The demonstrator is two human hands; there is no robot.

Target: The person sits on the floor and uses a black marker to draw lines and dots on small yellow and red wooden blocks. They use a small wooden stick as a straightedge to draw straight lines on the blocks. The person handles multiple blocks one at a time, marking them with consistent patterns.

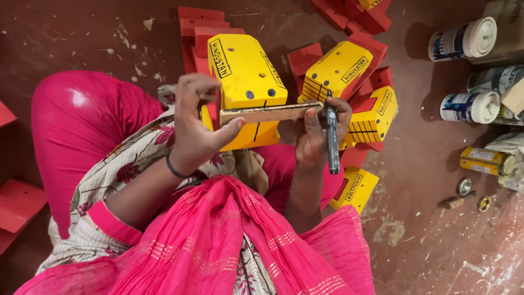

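A yellow wooden toy block (244, 71) with black dots and lettering rests on my lap, over red parts. My left hand (195, 125) grips its left side and pins a flat wooden strip (267, 113) across its face with the thumb. My right hand (316, 134) holds a black marker (332, 134) upright, its tip at the strip's right end. A short black line runs down the block below the strip.
Three more yellow blocks (339, 68) (375, 113) (355, 187) lie to the right among red wooden pieces (202, 24). Paint tins (464, 39) (470, 106), a yellow can (486, 161) and small lids (464, 187) stand at the far right on the brown floor.
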